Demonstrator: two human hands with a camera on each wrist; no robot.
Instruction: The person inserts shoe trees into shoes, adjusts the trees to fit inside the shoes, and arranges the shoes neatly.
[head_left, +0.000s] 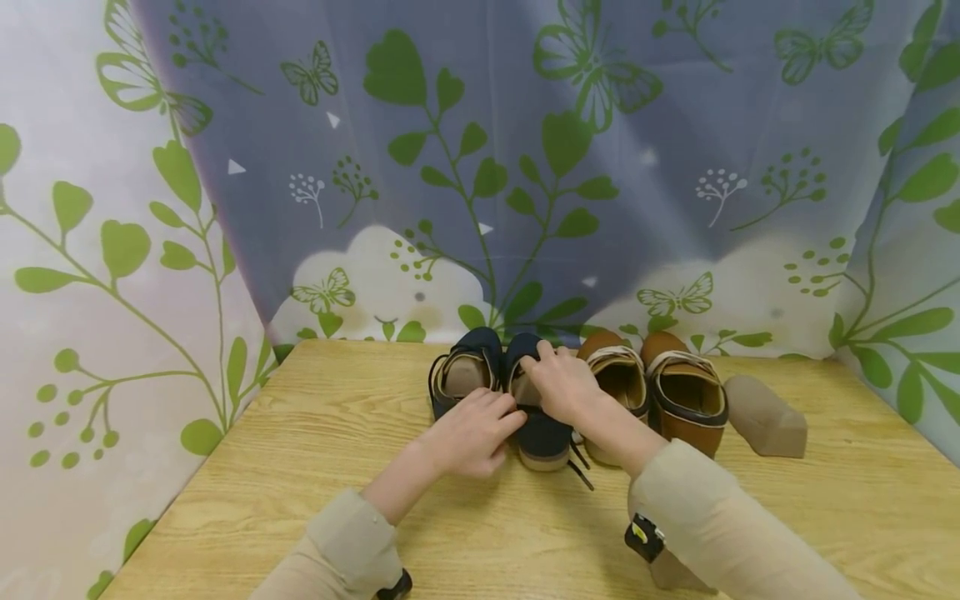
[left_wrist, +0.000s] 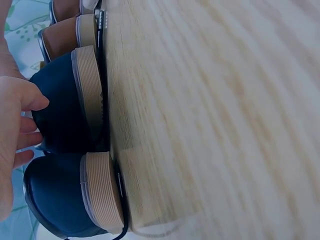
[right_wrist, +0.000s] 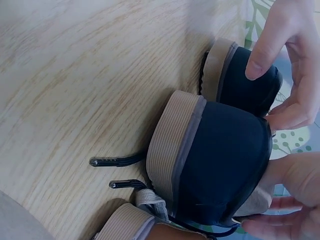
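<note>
Two navy lace-up shoes stand side by side, heels toward me. In the right navy shoe [head_left: 542, 437] a beige-brown shoe insert [right_wrist: 257, 202] shows at the opening. My right hand [head_left: 562, 382] pinches this insert, fingers on either side of it at the collar. At the same shoe's heel, my left hand [head_left: 468, 435] touches the collar with loosely bent fingers; its thumb [left_wrist: 35, 97] lies over the heel in the left wrist view. The left navy shoe [left_wrist: 57, 195] holds a similar insert [head_left: 463, 377]. Loose lace ends [right_wrist: 117, 161] lie by the right navy shoe.
A pair of brown shoes [head_left: 688, 398] with pale laces stands just right of the navy ones. Farther right lies a loose insert [head_left: 765, 417]. Another beige piece [head_left: 678, 575] lies partly under my right sleeve. A patterned cloth [head_left: 480, 167] hangs behind the wooden table [head_left: 337, 417].
</note>
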